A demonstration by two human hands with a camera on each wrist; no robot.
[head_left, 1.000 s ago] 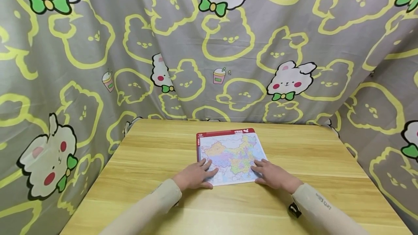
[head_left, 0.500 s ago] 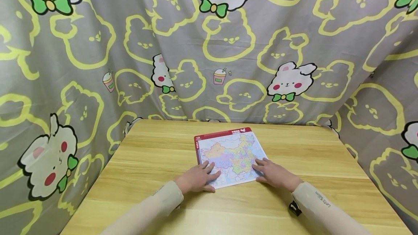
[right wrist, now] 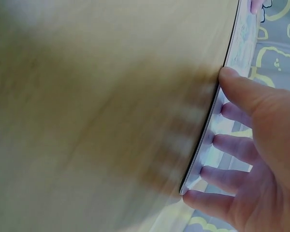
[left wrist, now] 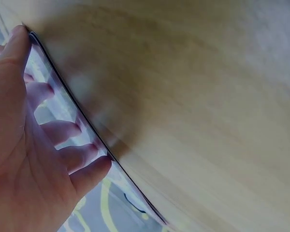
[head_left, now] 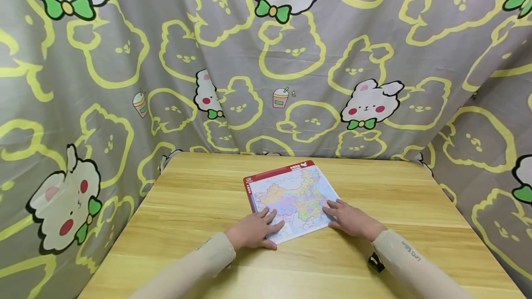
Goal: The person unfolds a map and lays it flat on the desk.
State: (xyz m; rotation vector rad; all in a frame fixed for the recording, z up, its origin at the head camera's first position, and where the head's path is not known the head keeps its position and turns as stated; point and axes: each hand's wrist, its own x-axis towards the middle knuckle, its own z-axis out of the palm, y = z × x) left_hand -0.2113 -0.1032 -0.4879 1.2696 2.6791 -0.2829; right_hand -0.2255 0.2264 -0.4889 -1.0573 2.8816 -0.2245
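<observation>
A thin map board (head_left: 287, 197) with a red top border and a coloured map lies flat on the wooden table, turned counterclockwise in the head view. At its lower left corner my left hand (head_left: 252, 230) rests with fingers spread over the surface. My right hand (head_left: 353, 219) touches the right edge, its fingertips on the map. In the left wrist view, the fingers (left wrist: 63, 130) reach across the glossy board, the thumb by its corner. The right wrist view has the thumb at the board's edge (right wrist: 203, 135) and the other fingers extended onto it.
The wooden table (head_left: 187, 188) stretches around the board on all sides. A grey curtain (head_left: 232, 50) with yellow outlines and cartoon animals hangs behind and beside the table. Beneath the right cuff a dark strap-like piece (head_left: 376, 262) shows.
The map board has rotated counterclockwise, its top left corner shifting left and down. My left hand has moved slightly right and down with it; the right hand has barely moved.
</observation>
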